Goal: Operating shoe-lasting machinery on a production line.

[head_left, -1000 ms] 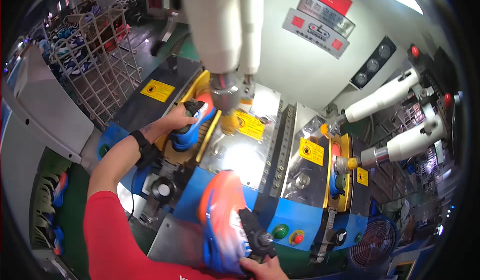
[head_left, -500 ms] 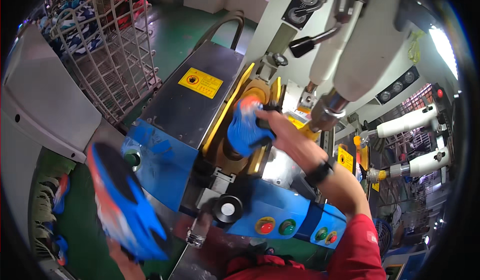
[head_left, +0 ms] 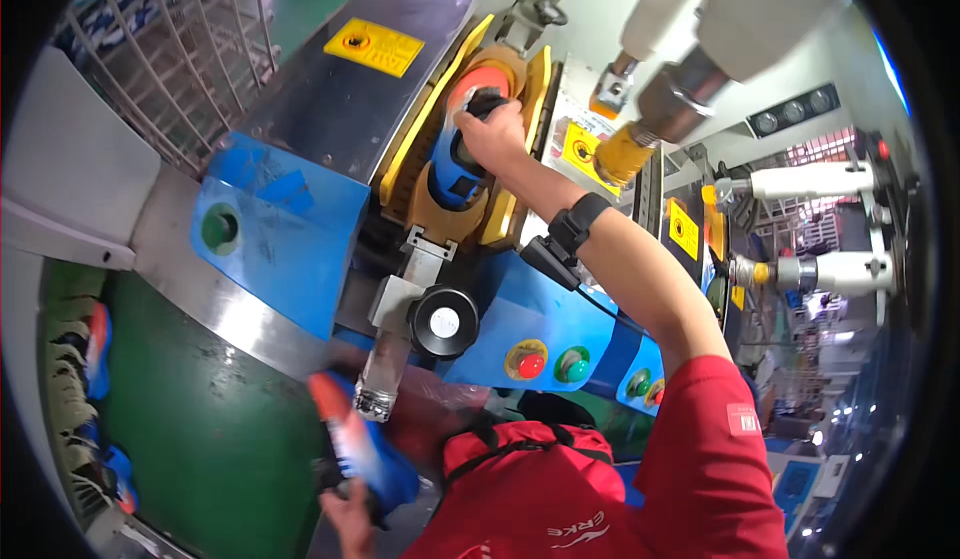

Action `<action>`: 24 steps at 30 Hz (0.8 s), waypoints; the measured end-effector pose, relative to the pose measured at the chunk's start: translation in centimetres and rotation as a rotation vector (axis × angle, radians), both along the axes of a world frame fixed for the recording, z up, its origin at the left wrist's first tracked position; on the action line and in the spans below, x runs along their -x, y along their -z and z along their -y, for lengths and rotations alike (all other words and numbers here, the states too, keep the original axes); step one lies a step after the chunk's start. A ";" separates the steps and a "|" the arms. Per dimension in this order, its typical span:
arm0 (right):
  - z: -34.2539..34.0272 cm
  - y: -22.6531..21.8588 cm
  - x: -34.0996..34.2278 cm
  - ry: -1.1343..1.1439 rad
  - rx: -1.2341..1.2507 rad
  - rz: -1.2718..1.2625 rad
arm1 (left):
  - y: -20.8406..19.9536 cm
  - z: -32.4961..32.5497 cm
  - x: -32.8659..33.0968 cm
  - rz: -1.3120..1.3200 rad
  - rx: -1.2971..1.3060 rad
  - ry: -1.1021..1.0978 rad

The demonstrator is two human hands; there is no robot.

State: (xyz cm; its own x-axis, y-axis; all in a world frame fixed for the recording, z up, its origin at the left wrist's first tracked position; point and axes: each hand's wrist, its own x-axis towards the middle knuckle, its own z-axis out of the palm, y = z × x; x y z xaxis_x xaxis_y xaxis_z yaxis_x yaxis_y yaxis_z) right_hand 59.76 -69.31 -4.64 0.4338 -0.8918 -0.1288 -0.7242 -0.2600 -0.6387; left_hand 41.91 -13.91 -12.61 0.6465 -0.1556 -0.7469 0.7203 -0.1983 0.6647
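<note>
My right hand (head_left: pixel 492 134) grips a blue and orange sports shoe (head_left: pixel 455 181) at its dark opening. That shoe lies between the yellow side pads (head_left: pixel 432 109) of a pressing machine, on its tan bed, opening upward. A black band circles my right wrist. Low on the left, my left hand (head_left: pixel 350 514) is closed on a second sports shoe (head_left: pixel 372 451), orange, white and blue, held by its dark collar end. This shoe is smeared by motion and hangs near the machine's front bar.
Thick white press arms (head_left: pixel 765 14) hang right of the pads. A black round knob (head_left: pixel 443 321) and a blue panel with red and green buttons (head_left: pixel 545 349) stand in front. Several shoes (head_left: pixel 97 349) line the far left, by a green surface (head_left: pixel 200 389); a wire cart (head_left: pixel 180 49) stands behind.
The left-hand shoe has come down and to the right, from raised with its sole showing. The right-hand shoe now lies flatter between the pads. The whole view has shifted.
</note>
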 end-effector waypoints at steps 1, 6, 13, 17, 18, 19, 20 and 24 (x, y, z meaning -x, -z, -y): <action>-0.8 -1.3 0.4 0.005 -0.112 0.043 | 0.3 1.6 0.8 0.117 -0.106 0.149; -9.0 -7.5 6.3 -0.343 0.108 0.138 | 0.9 6.3 3.6 0.472 -0.108 0.620; -18.4 -9.5 8.1 -1.114 0.091 0.310 | -1.9 12.9 -5.6 1.016 0.164 0.085; -19.4 -7.7 6.3 -1.308 0.365 0.506 | -1.9 17.7 -10.2 1.302 0.000 0.107; -19.4 -6.9 6.0 -1.345 0.400 0.463 | -1.9 18.4 -10.6 1.382 0.057 0.088; -19.5 -6.1 5.8 -1.379 0.360 0.270 | -2.0 19.1 -10.9 1.379 0.132 0.056; -19.5 -5.4 5.5 -1.346 0.400 0.322 | -2.0 19.6 -11.0 1.410 0.230 -0.008; -19.9 -3.3 5.2 -1.270 0.305 0.293 | -2.1 20.6 -11.2 1.338 0.166 0.027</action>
